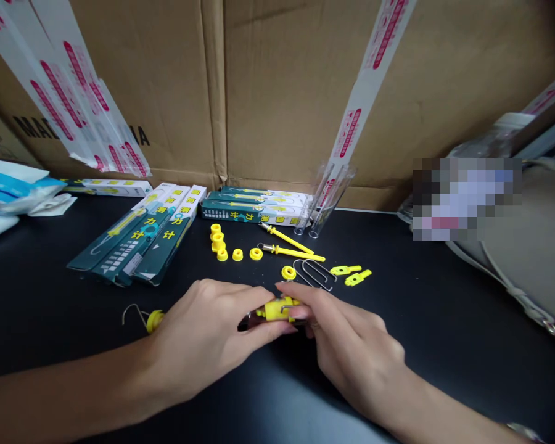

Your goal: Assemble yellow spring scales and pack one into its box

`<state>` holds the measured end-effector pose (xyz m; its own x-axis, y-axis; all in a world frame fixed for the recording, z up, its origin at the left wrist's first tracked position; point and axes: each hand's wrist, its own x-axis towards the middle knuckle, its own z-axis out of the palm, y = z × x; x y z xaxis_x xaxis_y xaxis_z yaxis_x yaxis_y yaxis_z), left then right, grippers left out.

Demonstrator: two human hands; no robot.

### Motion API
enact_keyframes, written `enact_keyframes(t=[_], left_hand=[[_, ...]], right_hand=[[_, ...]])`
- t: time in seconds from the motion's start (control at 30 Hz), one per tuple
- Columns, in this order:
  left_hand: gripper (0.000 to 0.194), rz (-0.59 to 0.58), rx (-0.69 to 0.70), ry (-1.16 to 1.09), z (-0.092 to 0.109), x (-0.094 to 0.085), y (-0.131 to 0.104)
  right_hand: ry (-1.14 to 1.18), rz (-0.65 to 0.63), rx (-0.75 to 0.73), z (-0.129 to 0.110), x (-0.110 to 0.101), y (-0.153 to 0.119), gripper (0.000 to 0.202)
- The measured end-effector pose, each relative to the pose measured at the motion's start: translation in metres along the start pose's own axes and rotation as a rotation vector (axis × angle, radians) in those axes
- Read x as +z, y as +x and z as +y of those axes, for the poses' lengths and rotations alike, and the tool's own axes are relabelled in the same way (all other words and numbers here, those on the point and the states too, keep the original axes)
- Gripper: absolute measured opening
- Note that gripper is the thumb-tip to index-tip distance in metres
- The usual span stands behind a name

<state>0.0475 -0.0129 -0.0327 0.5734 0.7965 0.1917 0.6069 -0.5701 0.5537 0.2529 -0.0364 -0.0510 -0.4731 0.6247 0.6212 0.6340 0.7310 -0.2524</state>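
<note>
My left hand (203, 339) is closed, its thumb and forefinger pinching a yellow plastic cap (272, 310) just above the black table. From the other side my right hand (356, 345) meets it, fingers closed around a thin metal hook (285, 308) whose bent end shows against the cap. Most of the hook is hidden by the fingers. Left of my left wrist lies a yellow end piece (155, 320) with a wire hook (130, 313) sticking out; the rest of it is behind the hand. Just beyond the fingers are a yellow ring (288, 272) and several loose metal hooks (314, 274).
Farther back lie yellow rods with springs (296, 251), small yellow caps (217, 240), flat yellow tabs (358, 277) and clear tubes (324, 203) standing. Spring scale boxes (152, 234) lie left. A bag (527, 246) sits right; a large carton (277, 92) closes off the back.
</note>
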Motion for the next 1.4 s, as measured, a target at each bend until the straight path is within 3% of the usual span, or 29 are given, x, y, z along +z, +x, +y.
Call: enact_keyframes(t=[0.13,0.33,0.6,0.8,0.97,1.13,1.23,1.4], left_hand=[[0.016,0.057,0.144,0.097,-0.001,0.001,-0.001],[0.031,0.163,0.371,0.389,0.004,-0.004,-0.002],[0.029,0.258,0.483,0.601,0.007,-0.005,-0.001],[0.029,0.263,0.471,0.586,0.006,-0.002,-0.001],[0.035,0.142,0.287,0.373,-0.001,0.005,-0.003],[0.026,0.092,0.195,0.332,-0.005,0.007,0.000],[0.027,0.067,0.230,0.350,-0.004,0.004,0.002],[0.031,0.011,0.157,0.310,-0.003,0.000,0.003]], right_hand=[[-0.030,-0.015,-0.010,-0.002,-0.002,0.004,0.035],[-0.015,0.021,0.062,-0.006,-0.002,0.005,0.037],[0.077,0.056,0.199,-0.012,-0.002,0.003,0.031],[0.186,0.048,0.250,-0.011,-0.002,0.008,0.028],[0.285,-0.049,0.270,-0.001,0.002,0.011,0.027],[0.505,-0.158,0.474,0.006,0.002,0.011,0.030],[0.674,-0.175,0.628,0.005,0.002,0.012,0.026],[0.803,-0.185,0.768,0.006,0.004,0.014,0.032]])
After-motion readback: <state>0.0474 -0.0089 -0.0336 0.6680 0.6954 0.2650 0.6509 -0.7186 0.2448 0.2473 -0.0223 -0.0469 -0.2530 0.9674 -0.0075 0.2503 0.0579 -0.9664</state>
